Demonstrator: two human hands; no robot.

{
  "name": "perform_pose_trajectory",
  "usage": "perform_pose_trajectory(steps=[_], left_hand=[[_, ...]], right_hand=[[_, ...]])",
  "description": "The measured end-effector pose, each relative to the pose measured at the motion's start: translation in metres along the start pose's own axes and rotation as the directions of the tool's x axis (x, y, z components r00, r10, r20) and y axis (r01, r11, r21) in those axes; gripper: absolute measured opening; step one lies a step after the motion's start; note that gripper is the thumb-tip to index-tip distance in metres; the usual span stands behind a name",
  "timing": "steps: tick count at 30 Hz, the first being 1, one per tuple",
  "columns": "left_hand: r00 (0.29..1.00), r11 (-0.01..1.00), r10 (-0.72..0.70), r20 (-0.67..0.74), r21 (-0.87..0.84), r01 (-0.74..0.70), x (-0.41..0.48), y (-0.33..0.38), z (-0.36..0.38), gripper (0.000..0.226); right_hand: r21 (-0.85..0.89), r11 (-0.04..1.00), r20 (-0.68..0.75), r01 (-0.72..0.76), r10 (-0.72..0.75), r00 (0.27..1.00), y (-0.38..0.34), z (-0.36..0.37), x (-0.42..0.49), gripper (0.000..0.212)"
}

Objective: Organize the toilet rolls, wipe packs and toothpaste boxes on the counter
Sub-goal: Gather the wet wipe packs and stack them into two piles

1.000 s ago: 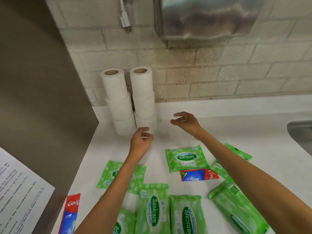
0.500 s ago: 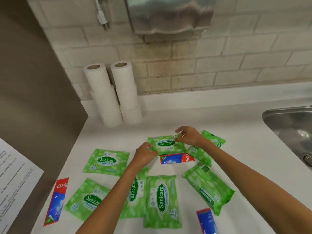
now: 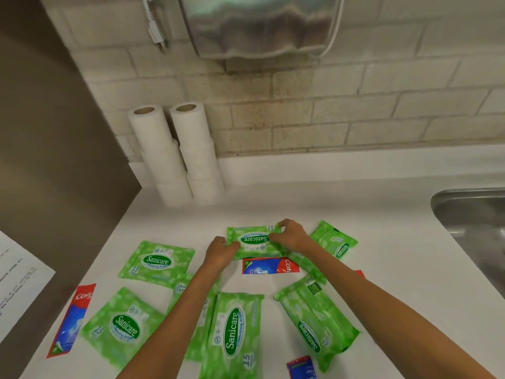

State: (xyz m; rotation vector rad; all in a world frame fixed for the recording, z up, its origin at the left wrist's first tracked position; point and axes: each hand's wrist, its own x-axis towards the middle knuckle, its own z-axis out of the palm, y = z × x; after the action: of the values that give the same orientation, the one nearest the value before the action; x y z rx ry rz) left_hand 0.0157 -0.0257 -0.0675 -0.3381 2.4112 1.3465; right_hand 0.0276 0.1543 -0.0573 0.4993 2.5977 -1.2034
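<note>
One wipe pack (image 3: pixel 254 240) is gripped at both ends near the middle of the counter (image 3: pixel 382 242): your left hand (image 3: pixel 220 248) pinches its left edge and your right hand (image 3: pixel 291 236) curls over its right end. A toothpaste box (image 3: pixel 269 266) lies just nearer you, among other wipe packs (image 3: pixel 235 335). Two toilet roll stacks (image 3: pixel 175 151) stand against the back wall (image 3: pixel 355 119), and a sink (image 3: pixel 475 220) is at the right.

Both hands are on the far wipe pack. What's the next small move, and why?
Probably lift the wipe pack, gripped at both ends by left hand and right hand, and set it on the bare counter beside the toilet roll stacks: the rolls already stand sorted, while other packs lie scattered.
</note>
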Motion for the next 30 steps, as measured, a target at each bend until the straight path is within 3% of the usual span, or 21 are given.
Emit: perform_pose_trajectory(steps=[3, 8, 11, 14, 19, 23, 26, 30], left_hand=[[0.998, 0.998, -0.038, -0.041, -0.060, 0.036, 0.007, 0.005, 0.005, 0.020], [0.991, 0.990, -0.105, -0.077, -0.106, 0.097, 0.017, 0.005, 0.012, 0.032], [0.992, 0.975, -0.127, -0.022, -0.185, 0.121, 0.016, 0.008, 0.015, 0.028], [0.987, 0.936, -0.152, 0.055, -0.314, 0.161, 0.014, 0.012, 0.015, 0.030], [0.952, 0.812, -0.151, 0.265, -0.516, 0.272, 0.007, 0.027, 0.013, 0.018], [0.941, 0.700, -0.102, 0.323, -0.649, 0.298, 0.003, 0.052, 0.031, 0.016], [0.945, 0.665, -0.049, 0.323, -0.695, 0.272, -0.003, 0.073, 0.055, 0.014], [0.941, 0.719, 0.002, 0.338, -0.655, 0.233, -0.009, 0.089, 0.079, 0.016]], right_hand=[[0.089, 0.995, 0.027, -0.049, 0.046, 0.999, -0.002, 0.001, 0.002, 0.053], [0.245, 0.962, 0.055, -0.121, 0.111, 0.992, 0.000, 0.002, 0.013, 0.057], [0.308, 0.946, 0.032, -0.104, 0.099, 0.995, 0.002, 0.000, 0.020, 0.068], [0.407, 0.907, 0.039, -0.107, 0.100, 0.994, 0.002, -0.004, 0.024, 0.064], [0.759, 0.643, 0.056, -0.101, 0.089, 0.994, 0.003, -0.020, 0.020, 0.054], [0.903, 0.428, 0.009, -0.030, 0.052, 0.999, 0.004, -0.034, 0.016, 0.043], [0.912, 0.406, 0.039, -0.057, 0.052, 0.998, 0.005, -0.033, 0.012, 0.030], [0.904, 0.412, 0.052, -0.111, 0.152, 0.987, 0.015, -0.043, 0.015, 0.013]])
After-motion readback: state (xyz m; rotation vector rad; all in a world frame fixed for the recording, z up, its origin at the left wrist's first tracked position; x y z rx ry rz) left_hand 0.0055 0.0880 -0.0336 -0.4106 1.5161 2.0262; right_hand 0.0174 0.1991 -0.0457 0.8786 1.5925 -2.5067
